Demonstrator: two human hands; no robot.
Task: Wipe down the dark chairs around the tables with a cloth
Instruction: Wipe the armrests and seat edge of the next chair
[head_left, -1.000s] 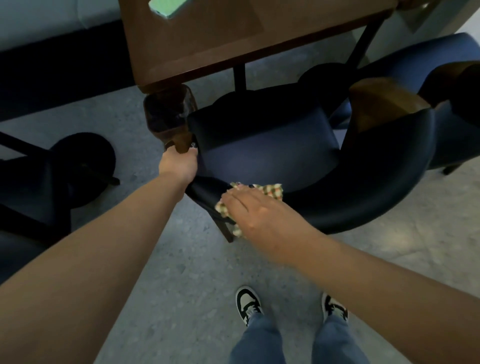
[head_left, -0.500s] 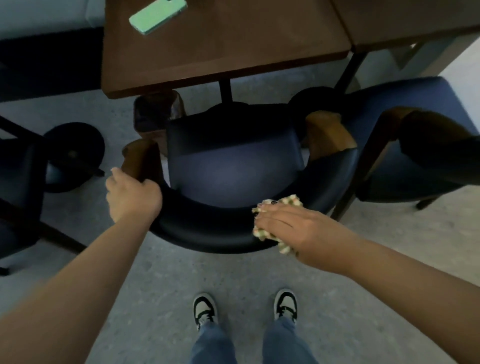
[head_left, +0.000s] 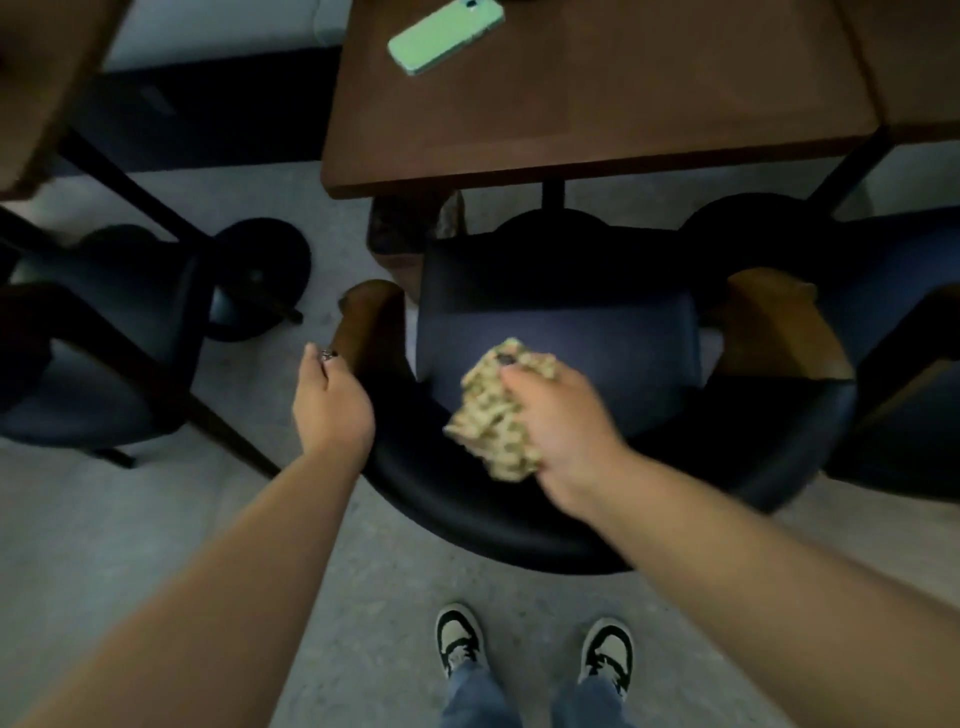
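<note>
the person stands behind a dark armchair (head_left: 550, 332) that is pushed toward a brown wooden table (head_left: 597, 104). the chair has a dark blue seat, a curved dark backrest close to the person, and brown wooden armrests on both sides.

the right hand (head_left: 566, 415) grips a crumpled checkered cloth (head_left: 493, 410), with the fingers curled around it. the cloth is bunched up and sits over the rear part of the seat, just at the inner side of the backrest. if the cloth presses on the seat or is a little above it, i cannot tell, because the cloth is blurred.

the left hand (head_left: 332, 400) is at the left end of the backrest, just beside the left wooden armrest (head_left: 363, 322). its fingers bend down over the chair edge and are hidden from the camera, so how firmly it holds the chair i cannot tell. a ring shows on one finger.

on the table lies a green phone (head_left: 447, 34), near the far left corner. a second dark chair (head_left: 98, 353) stands at the left, and a third one (head_left: 904, 364) at the right, near the armchair. a round black table base (head_left: 260, 270) is on the grey floor (head_left: 156, 519). below, two black and white sneakers (head_left: 460, 639) and blue jeans are visible.
</note>
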